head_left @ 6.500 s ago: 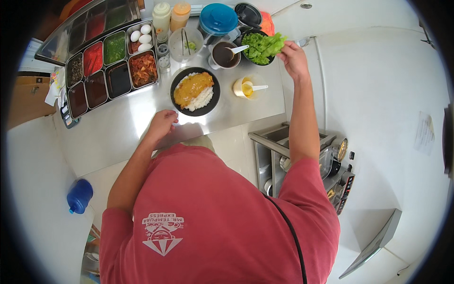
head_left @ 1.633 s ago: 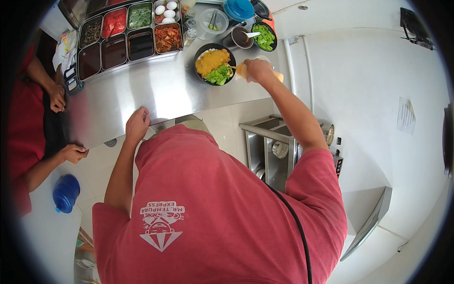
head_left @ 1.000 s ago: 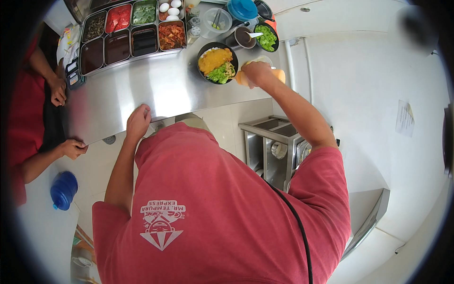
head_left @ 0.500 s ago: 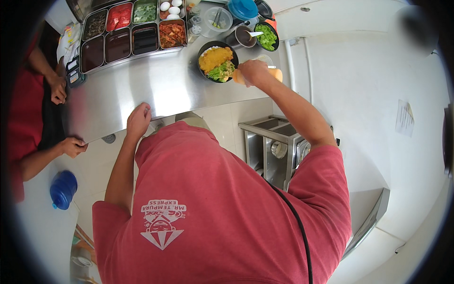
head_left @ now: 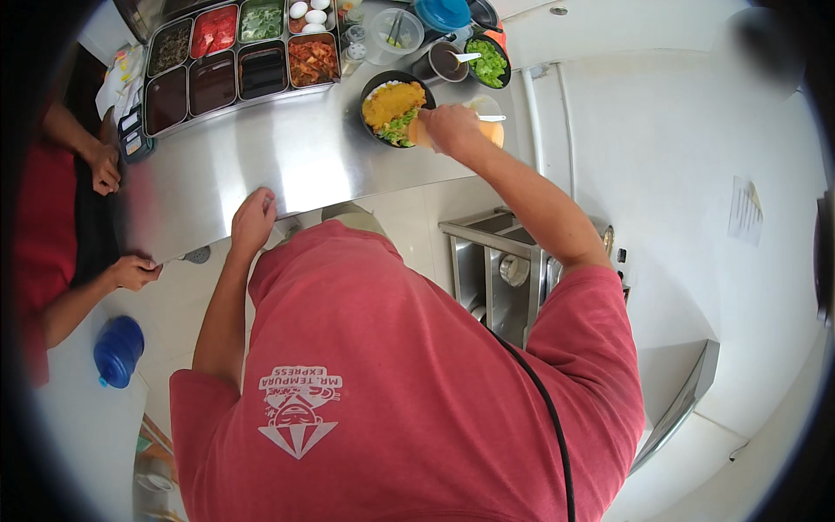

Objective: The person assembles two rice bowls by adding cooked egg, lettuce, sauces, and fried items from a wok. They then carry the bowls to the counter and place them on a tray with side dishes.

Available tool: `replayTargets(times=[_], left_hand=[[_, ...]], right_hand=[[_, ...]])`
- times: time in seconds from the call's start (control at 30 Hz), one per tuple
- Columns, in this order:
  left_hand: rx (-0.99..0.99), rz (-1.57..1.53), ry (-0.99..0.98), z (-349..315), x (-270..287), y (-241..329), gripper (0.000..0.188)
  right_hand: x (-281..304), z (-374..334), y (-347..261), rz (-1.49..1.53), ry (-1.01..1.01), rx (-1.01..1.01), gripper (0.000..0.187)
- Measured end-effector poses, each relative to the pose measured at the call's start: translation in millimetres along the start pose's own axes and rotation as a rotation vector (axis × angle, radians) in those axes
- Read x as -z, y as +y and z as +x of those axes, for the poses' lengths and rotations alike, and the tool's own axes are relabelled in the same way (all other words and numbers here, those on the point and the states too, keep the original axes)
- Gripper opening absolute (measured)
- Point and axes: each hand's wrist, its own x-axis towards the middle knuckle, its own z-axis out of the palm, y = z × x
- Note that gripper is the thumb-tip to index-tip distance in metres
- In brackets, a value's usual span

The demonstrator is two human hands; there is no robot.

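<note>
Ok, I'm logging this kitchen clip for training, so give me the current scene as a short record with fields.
Right hand: grips an orange bottle, one end at the black bowl
Left hand: curled at the counter edge
Bowl contents: golden cutlet, green lettuce
Nearby: steel pot, white eggs
Co-worker: two hands at left, one by the counter corner

Your steel counter point(head_left: 278, 161) carries an 8-compartment tray point(head_left: 243, 106), a rice bowl point(head_left: 370, 129), a lettuce bowl point(head_left: 494, 88), a sauce pot point(head_left: 424, 71) and a clear tub point(head_left: 385, 60).

Bowl point(head_left: 427, 91) right of ingredient pans point(head_left: 237, 74), left of bottle point(head_left: 493, 133).
</note>
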Motion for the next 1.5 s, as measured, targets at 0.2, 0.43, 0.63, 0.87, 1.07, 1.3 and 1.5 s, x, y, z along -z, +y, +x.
replayTargets(times=[0.2, 0.43, 0.63, 0.87, 1.07, 1.3, 1.5], left_hand=[[0.073, -0.001, -0.041, 0, 4, 9, 0.017], [0.01, -0.12, -0.113, 15, -11, 28, 0.023], [-0.02, -0.336, -0.262, 72, -62, 106, 0.04], [0.121, -0.243, -0.162, 139, -124, 141, 0.058], [0.237, -0.232, -0.158, 133, -101, 163, 0.045], [-0.114, 0.062, 0.308, 199, -9, 191, 0.037], [-0.076, 0.385, 0.182, 294, 0, 226, 0.038]], right_hand=[[-8, -17, 9, 0.022, -0.016, -0.056, 0.05], [-15, -44, 17, 0.456, -0.149, -0.035, 0.075], [-76, -63, 39, 1.257, 0.144, -0.078, 0.073], [48, 21, 67, 1.46, 0.852, 0.023, 0.069], [132, 167, 72, 1.379, 1.17, -0.109, 0.071], [100, 296, 59, 1.298, 0.74, -0.303, 0.072], [77, 302, 54, 1.289, 0.66, -0.29, 0.075]])
